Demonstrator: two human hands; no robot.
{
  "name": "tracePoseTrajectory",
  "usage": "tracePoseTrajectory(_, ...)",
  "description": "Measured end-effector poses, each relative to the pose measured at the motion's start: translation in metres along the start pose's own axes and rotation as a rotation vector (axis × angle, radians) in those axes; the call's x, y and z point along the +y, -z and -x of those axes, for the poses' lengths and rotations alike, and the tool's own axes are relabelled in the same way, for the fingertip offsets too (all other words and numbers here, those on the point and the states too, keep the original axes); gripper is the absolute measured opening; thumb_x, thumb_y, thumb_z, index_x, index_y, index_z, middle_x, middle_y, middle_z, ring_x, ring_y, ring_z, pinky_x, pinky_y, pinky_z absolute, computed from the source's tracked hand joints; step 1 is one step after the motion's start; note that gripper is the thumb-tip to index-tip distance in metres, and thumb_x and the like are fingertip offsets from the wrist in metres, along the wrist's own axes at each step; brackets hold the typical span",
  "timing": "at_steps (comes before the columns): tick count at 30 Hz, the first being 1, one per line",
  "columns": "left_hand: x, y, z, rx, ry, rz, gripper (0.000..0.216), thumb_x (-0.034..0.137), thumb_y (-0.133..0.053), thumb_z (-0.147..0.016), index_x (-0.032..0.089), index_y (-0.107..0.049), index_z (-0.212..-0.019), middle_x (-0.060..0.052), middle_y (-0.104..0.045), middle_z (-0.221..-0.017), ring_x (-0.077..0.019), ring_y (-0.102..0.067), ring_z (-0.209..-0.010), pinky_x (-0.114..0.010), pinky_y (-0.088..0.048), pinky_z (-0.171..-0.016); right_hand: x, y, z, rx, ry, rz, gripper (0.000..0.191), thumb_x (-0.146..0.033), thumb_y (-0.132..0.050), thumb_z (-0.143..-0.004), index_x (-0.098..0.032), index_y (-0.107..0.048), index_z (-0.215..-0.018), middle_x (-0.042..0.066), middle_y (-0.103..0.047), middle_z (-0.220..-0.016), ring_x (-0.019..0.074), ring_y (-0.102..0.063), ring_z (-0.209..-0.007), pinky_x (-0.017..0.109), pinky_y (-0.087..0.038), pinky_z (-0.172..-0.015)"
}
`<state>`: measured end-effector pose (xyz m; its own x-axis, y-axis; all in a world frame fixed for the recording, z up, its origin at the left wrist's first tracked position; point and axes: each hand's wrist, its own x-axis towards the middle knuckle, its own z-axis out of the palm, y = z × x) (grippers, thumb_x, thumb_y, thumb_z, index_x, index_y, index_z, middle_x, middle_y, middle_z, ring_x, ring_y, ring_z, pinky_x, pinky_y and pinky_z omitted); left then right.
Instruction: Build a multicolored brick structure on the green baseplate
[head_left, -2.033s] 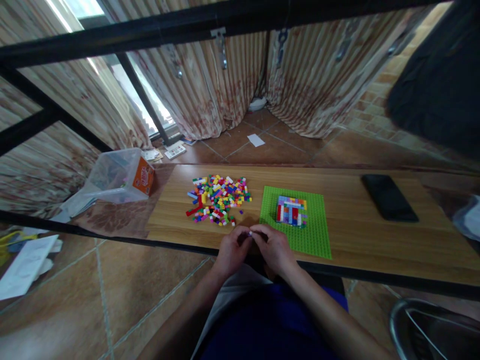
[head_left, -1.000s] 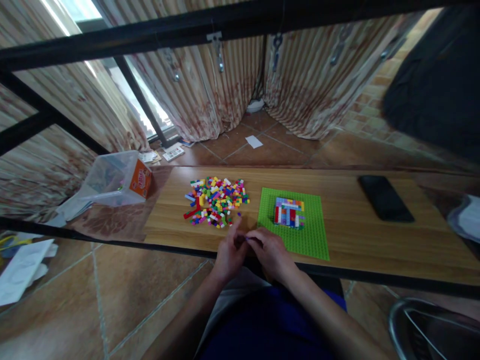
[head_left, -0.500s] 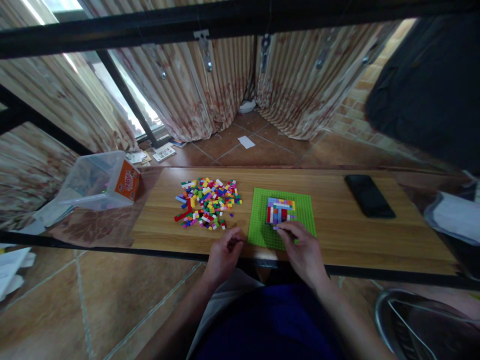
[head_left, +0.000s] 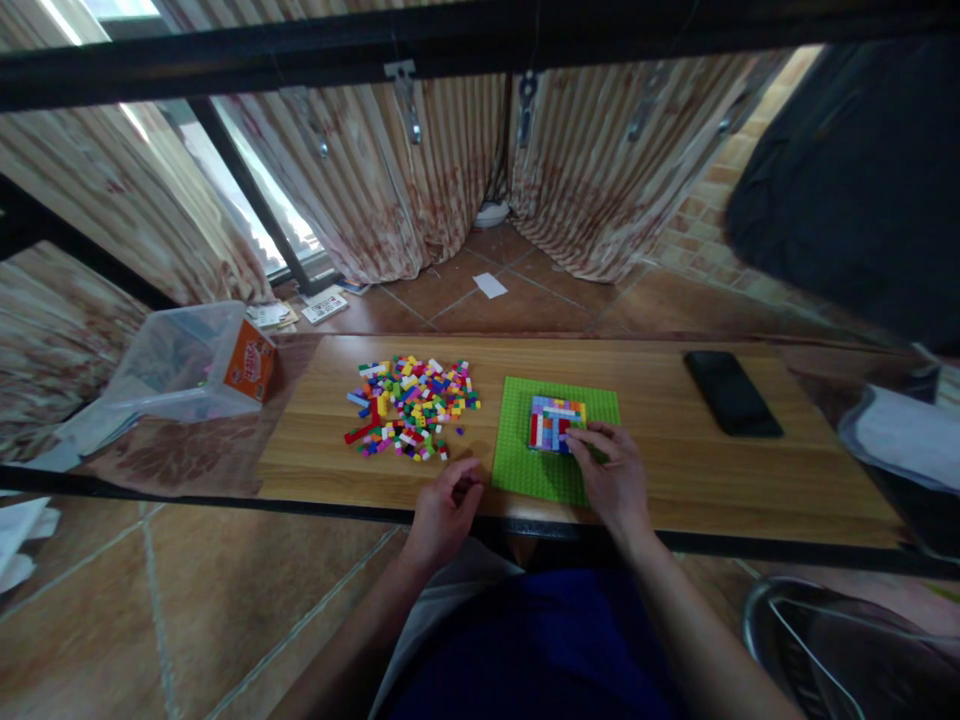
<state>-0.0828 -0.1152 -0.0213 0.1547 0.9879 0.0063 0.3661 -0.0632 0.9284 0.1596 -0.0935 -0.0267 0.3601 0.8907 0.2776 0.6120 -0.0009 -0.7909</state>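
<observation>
A small multicoloured build of toy bricks (head_left: 549,424) sits on the green baseplate (head_left: 510,462), with red, white, blue, purple, orange and yellow pieces in it. At the build's near right corner, my right hand (head_left: 616,478) has thumb and index finger pinched together on a small toy brick, mostly covered by the fingertips. My left hand (head_left: 448,508) rests at the table's front edge, left of the baseplate. Its fingers are loosely curled, with a gap between thumb and index finger and nothing visible in it. Beyond it lies a loose pile of toy bricks (head_left: 414,400).
A black phone (head_left: 733,393) lies on the wooden table (head_left: 660,400) to the right. Off its left end stands a clear plastic box (head_left: 180,365) with an orange label. A metal-rimmed basin (head_left: 752,625) is at lower right. A dark bar crosses the top of the view.
My right hand has shifted slightly right and away from me, from the build's near edge to its near right corner. My left hand stays in about the same place.
</observation>
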Motion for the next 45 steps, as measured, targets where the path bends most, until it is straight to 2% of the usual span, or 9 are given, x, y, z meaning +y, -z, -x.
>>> tracePoseTrajectory(6, -0.001, 0.0, 0.0, 0.008, 0.002, -0.01, 0.029, 0.019, -0.057, -0.085, 0.02, -0.063, -0.114, -0.003, -0.07, -0.092, -0.015, -0.067, -0.08, -0.028, -0.055, -0.076, -0.002, 0.0, -0.002, 0.007, -0.021, -0.011, 0.03, -0.049, -0.062, -0.082, -0.024, -0.077, -0.087, 0.01, -0.065, -0.105, 0.0246, -0.057, -0.099, 0.045, -0.044, -0.09)
tracePoseTrajectory(12, 0.0, 0.0, 0.0, 0.025, -0.029, -0.024, 0.028, 0.019, -0.058, -0.084, 0.021, -0.063, -0.112, -0.003, -0.07, -0.093, -0.0151, -0.067, -0.08, -0.028, -0.055, -0.076, -0.001, -0.003, -0.003, 0.012, -0.068, -0.12, 0.031, -0.051, -0.065, -0.079, -0.024, -0.077, -0.087, 0.009, -0.066, -0.102, 0.0232, -0.06, -0.097, 0.042, -0.047, -0.086)
tracePoseTrajectory(15, 0.0, 0.0, 0.0, 0.013, -0.029, -0.025, 0.027, 0.018, -0.057, -0.085, 0.02, -0.063, -0.111, -0.003, -0.069, -0.091, -0.0148, -0.067, -0.08, -0.027, -0.055, -0.075, 0.0, -0.002, -0.003, 0.009, -0.065, -0.08, 0.032, -0.051, -0.064, -0.079, -0.023, -0.077, -0.087, 0.01, -0.065, -0.104, 0.0239, -0.06, -0.097, 0.042, -0.046, -0.086)
tracePoseTrajectory(23, 0.001, 0.001, 0.0, 0.002, -0.016, -0.019, 0.026, 0.019, -0.059, -0.084, 0.021, -0.064, -0.11, -0.003, -0.07, -0.093, -0.016, -0.067, -0.083, -0.028, -0.055, -0.076, -0.001, 0.003, -0.004, -0.013, 0.045, 0.05, 0.03, -0.047, -0.06, -0.084, -0.022, -0.075, -0.087, 0.012, -0.065, -0.105, 0.0249, -0.058, -0.101, 0.045, -0.044, -0.091)
tracePoseTrajectory(32, 0.001, 0.0, 0.0, 0.002, -0.027, -0.012, 0.024, 0.018, -0.058, -0.085, 0.02, -0.064, -0.108, -0.004, -0.07, -0.093, -0.0156, -0.067, -0.082, -0.027, -0.055, -0.076, -0.005, 0.006, -0.008, -0.035, 0.112, 0.137, 0.027, -0.043, -0.056, -0.086, -0.023, -0.075, -0.084, 0.01, -0.065, -0.101, 0.0253, -0.058, -0.099, 0.044, -0.045, -0.089)
tracePoseTrajectory(45, 0.002, 0.001, 0.001, -0.002, -0.032, -0.036, 0.027, 0.016, -0.057, -0.085, 0.021, -0.063, -0.111, -0.003, -0.069, -0.091, -0.0148, -0.066, -0.08, -0.027, -0.055, -0.077, -0.007, 0.01, -0.018, -0.134, 0.238, 0.176, 0.031, -0.036, -0.048, -0.089, -0.022, -0.074, -0.081, 0.01, -0.064, -0.098, 0.0251, -0.059, -0.094, 0.044, -0.047, -0.089)
